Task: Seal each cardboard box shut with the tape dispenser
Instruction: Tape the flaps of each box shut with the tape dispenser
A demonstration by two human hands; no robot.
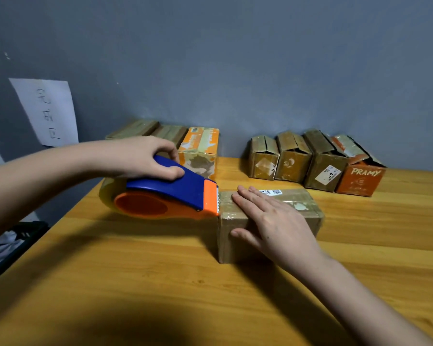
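The left hand (145, 158) grips the tape dispenser (165, 196) from above, fingers curled over its blue handle; its toothed edge touches the box (268, 221) at nine o'clock; the right hand (273, 221) lies flat on the box, fingers straight, thumb on the near side; the table (160, 283) bears both.

The left hand (145, 158) comes in from the left on a bare forearm, palm down, fingers curled over the top of the tape dispenser (170, 193) and thumb along its near side. The right hand (273, 221) reaches in from the lower right, fingers straight and together, lying flat on the box (308, 206), thumb spread against its front face.
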